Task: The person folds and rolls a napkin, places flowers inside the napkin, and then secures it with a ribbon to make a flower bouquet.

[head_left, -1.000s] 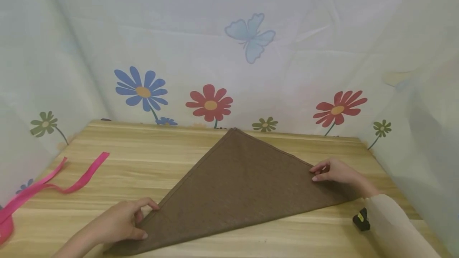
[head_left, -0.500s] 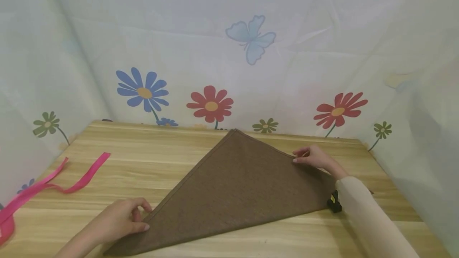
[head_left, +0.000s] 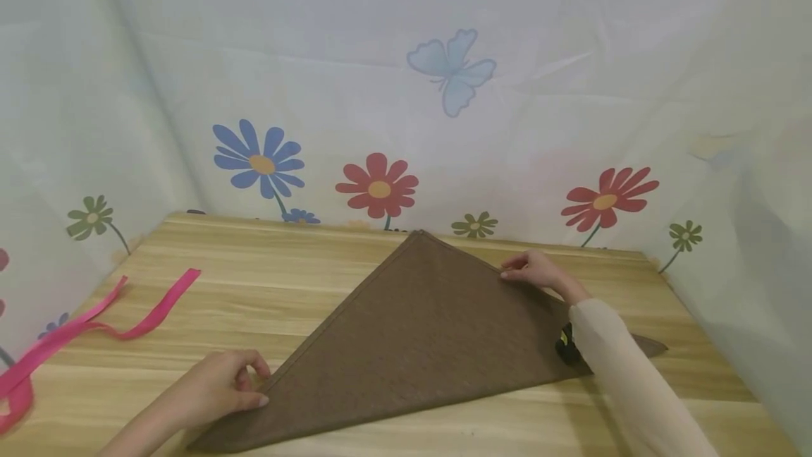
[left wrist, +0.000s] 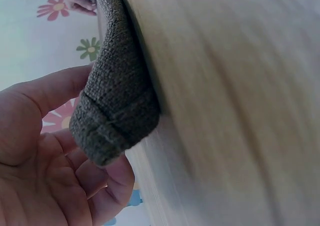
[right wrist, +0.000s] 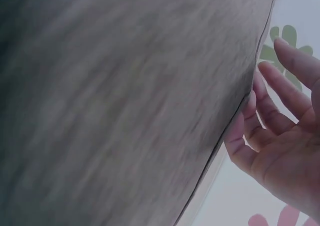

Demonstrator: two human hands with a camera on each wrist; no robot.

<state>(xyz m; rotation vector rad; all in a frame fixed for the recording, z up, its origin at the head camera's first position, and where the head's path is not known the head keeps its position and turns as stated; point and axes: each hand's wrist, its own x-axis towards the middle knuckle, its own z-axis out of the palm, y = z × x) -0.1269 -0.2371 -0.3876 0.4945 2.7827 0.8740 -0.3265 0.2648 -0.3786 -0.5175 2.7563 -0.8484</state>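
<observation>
A brown cloth (head_left: 406,344), folded into a triangle, lies on the wooden table with its peak at the back edge. My left hand (head_left: 218,390) holds its left edge near the front corner; in the left wrist view the cloth's end (left wrist: 115,105) sits between thumb and curled fingers. At the right slanting edge, my right hand (head_left: 536,270) touches the cloth with its fingertips. The right wrist view has loosely bent fingers (right wrist: 267,110) against the edge, some of them partly behind it, while the uppermost stand apart from the fabric.
A pink ribbon (head_left: 53,340) trails over the table's left side. Beneath my right sleeve (head_left: 624,365) is a small black item with yellow (head_left: 567,345). White sheeting with printed flowers (head_left: 378,189) rises behind the wooden table (head_left: 266,252) and along its sides.
My right hand has travelled left and back along the cloth's right edge toward the peak. The cloth's right corner now shows beyond the sleeve. My left hand has barely moved.
</observation>
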